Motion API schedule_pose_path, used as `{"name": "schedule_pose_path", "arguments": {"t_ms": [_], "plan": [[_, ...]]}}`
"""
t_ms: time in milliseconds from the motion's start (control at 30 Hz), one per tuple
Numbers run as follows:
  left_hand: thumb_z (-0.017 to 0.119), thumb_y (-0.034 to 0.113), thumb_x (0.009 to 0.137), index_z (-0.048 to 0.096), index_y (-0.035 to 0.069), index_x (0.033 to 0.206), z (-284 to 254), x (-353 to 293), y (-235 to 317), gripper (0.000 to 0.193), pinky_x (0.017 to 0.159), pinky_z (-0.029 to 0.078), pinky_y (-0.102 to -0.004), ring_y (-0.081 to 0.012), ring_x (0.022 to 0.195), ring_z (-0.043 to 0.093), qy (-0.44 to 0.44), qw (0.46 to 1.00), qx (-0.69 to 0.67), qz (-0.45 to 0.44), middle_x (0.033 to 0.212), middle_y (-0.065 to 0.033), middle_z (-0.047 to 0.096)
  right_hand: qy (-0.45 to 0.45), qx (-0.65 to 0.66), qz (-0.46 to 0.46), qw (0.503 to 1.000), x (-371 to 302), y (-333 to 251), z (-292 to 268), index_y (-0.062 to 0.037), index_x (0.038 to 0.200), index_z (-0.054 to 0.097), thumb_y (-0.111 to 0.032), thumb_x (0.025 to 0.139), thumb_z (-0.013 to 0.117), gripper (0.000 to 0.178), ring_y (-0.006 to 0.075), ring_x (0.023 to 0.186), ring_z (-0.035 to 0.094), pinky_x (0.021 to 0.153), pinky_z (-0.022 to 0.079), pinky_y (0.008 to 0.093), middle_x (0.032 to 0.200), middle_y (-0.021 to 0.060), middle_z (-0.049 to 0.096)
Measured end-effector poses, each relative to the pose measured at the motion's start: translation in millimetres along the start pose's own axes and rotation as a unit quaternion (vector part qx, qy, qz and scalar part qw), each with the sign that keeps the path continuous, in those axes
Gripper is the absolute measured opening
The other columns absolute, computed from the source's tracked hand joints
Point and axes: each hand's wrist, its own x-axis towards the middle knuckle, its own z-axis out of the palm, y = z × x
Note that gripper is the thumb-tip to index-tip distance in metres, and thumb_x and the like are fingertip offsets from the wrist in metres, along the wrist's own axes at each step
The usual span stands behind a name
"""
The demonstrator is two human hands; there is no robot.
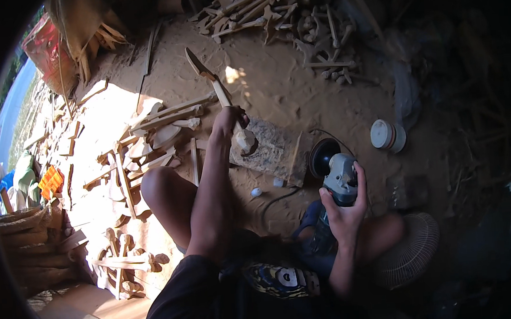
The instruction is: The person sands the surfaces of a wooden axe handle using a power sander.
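Note:
In my left hand (230,121), the fingers are wrapped round a long pale bone (222,94). Its rounded knob end is over a rough stone block (272,152). At the far end of the bone a curved, brown, blade-like piece (198,65) shows; whether the two are joined I cannot tell. My right hand (346,209) grips a grey and dark angle grinder (340,175) from below, thumb on one side and fingers on the other. The grinder's round black disc (324,157) points toward the block, apart from the bone.
Pale bones (154,130) lie heaped on my left, with another pile (246,11) at the far side. A white tub (387,135) stands right of the grinder. A wire fan guard (410,249) is beside my right knee. A dark cord (278,200) crosses the sandy ground.

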Motion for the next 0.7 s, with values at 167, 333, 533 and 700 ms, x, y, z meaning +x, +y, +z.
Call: {"name": "schedule_pose_path", "arguments": {"t_ms": [167, 333, 533, 700], "plan": [[0.041, -0.002, 0.095, 0.052, 0.006, 0.093, -14, 25, -41, 0.014, 0.047, 0.041, -0.0229, -0.0086, 0.051, 0.046, -0.051, 0.9, -0.42, -0.104, 0.066, -0.0005, 0.049, -0.053, 0.038, 0.006, 0.998, -5, -12, 18, -0.0024, 0.157, 0.045, -0.001, 0.084, 0.084, 0.082, 0.0151, 0.104, 0.069, 0.093, 0.058, 0.0321, 0.125, 0.0139, 0.069], [0.045, -0.003, 0.091, 0.05, 0.012, 0.085, -5, 24, -34, 0.017, 0.045, 0.038, -0.023, -0.0063, 0.048, 0.037, -0.154, 0.838, -0.493, -0.175, 0.062, 0.0064, 0.044, -0.123, 0.031, -0.013, 0.992, 1, -12, 30, -0.0011, 0.157, 0.043, 0.0, 0.085, 0.081, 0.081, 0.017, 0.111, 0.067, 0.097, 0.056, 0.0319, 0.136, 0.0142, 0.064], [0.05, 0.001, 0.089, 0.053, 0.014, 0.083, -2, 11, -20, 0.015, 0.044, 0.037, -0.0238, -0.0073, 0.047, 0.038, -0.208, 0.807, -0.503, -0.231, 0.059, 0.0065, 0.045, -0.149, -0.002, -0.061, 0.987, 12, -14, 45, -0.0023, 0.159, 0.043, -0.001, 0.084, 0.082, 0.084, 0.0168, 0.115, 0.067, 0.101, 0.055, 0.0342, 0.133, 0.0152, 0.067], [0.048, 0.001, 0.091, 0.052, 0.013, 0.079, 5, 10, -17, 0.017, 0.043, 0.037, -0.0223, -0.0073, 0.046, 0.038, -0.161, 0.858, -0.451, -0.185, 0.058, 0.0066, 0.043, -0.145, -0.023, -0.087, 0.985, 11, -26, 58, -0.0013, 0.157, 0.045, -0.003, 0.085, 0.082, 0.081, 0.0217, 0.117, 0.07, 0.101, 0.056, 0.0365, 0.133, 0.0189, 0.068]]}}
